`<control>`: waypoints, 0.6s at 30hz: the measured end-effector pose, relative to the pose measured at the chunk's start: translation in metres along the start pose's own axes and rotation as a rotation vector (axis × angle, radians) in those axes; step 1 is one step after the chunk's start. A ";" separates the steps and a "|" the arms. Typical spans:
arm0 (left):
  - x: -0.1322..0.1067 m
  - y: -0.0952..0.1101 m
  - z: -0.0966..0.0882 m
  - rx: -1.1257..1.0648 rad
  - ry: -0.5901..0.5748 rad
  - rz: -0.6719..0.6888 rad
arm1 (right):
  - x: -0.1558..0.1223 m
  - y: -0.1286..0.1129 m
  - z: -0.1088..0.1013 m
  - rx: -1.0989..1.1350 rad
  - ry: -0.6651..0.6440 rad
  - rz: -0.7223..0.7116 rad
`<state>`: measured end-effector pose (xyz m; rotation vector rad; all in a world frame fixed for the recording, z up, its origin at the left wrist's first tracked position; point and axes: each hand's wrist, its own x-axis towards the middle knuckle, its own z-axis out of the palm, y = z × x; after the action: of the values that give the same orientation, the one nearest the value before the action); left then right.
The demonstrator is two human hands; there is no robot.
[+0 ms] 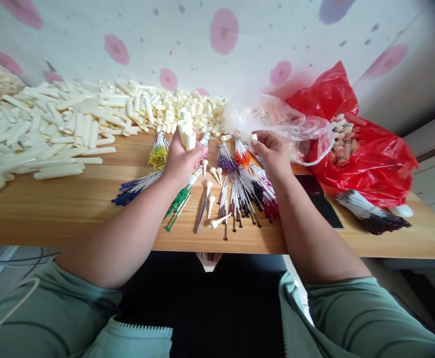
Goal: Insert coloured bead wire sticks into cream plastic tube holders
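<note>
Several cream plastic tubes (187, 133) stand bunched in my left hand (183, 158), their hollow ends pointing up. My right hand (273, 151) pinches a small cream plastic cap (253, 137) between thumb and fingertips, apart from the tubes. On the wood between my forearms lie several cream cone-shaped tips (210, 205). Around them fan bundles of thin white sticks with coloured ends: blue (135, 189), green (180, 201), purple (226, 159), orange (242, 155) and black (254, 191).
A big heap of cream tubes (64, 119) covers the table's left side, with small cream caps (198, 112) behind. At right are a clear plastic bag (269, 117), a red bag (374, 159), a dark flat panel (317, 201) and a dark-tipped stick bundle (374, 211).
</note>
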<state>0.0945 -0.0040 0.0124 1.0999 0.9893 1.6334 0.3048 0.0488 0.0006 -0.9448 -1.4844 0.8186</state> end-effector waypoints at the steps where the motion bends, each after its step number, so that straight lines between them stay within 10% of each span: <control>1: 0.000 0.000 0.000 0.002 0.003 0.002 | 0.000 0.000 0.001 -0.006 -0.012 -0.003; 18: 0.002 0.001 -0.002 0.122 0.026 -0.011 | -0.010 -0.002 0.008 0.027 -0.073 0.031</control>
<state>0.0920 -0.0030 0.0132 1.1549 1.1223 1.5996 0.2971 0.0390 -0.0031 -0.9287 -1.5211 0.9022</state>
